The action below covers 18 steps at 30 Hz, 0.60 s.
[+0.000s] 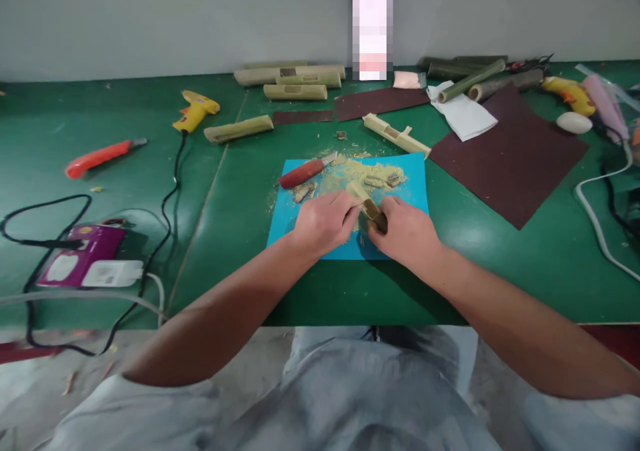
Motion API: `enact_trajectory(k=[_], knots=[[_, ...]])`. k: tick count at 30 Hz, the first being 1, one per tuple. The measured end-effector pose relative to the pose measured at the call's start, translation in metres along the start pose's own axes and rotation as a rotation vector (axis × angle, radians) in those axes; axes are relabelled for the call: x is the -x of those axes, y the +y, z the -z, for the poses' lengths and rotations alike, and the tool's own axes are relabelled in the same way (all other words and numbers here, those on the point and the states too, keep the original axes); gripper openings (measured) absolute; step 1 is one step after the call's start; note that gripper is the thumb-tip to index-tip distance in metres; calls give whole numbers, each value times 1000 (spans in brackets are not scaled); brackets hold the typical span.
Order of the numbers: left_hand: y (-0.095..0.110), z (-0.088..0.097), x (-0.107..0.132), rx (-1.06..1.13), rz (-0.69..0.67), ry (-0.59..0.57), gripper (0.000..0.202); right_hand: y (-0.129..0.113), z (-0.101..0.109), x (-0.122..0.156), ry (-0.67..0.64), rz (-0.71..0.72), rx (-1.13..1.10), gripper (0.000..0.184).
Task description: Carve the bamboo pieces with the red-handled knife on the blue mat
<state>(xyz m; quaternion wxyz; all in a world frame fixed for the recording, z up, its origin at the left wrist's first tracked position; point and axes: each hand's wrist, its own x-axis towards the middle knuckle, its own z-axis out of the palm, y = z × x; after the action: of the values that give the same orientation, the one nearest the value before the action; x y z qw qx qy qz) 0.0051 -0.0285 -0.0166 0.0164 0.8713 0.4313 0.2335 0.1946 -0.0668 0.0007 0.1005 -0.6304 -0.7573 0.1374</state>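
Observation:
My right hand (404, 224) is wrapped round the near end of a short bamboo tube (357, 191), which has an opening cut in its side and tilts away to the upper left. Closed fingers of my left hand (327, 219) meet at the edge of that opening; what they pinch, if anything, is hidden. Both hands are over a blue sheet (287, 228) strewn with pale shavings (370, 172). Beyond my left hand lies a red-handled knife (305, 172), its blade pointing to the upper right, beside some bark-like chips (303, 191).
Cut bamboo pieces (295, 92) lie at the back, and another (397, 135) beyond the sheet. Brown sandpaper (510, 164) is at right. A yellow glue gun (195, 110), orange cutter (105, 158) and purple power strip (83, 254) with loose cables occupy the left.

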Motion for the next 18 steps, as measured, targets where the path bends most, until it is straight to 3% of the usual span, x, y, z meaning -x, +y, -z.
enact_trajectory(k=[7, 18], knots=[[-3, 5, 2, 64, 95, -58, 23, 0, 3, 0, -14, 0, 1, 23], [-5, 5, -4, 94, 79, -35, 18, -1, 7, -1, -37, -23, 15, 24]])
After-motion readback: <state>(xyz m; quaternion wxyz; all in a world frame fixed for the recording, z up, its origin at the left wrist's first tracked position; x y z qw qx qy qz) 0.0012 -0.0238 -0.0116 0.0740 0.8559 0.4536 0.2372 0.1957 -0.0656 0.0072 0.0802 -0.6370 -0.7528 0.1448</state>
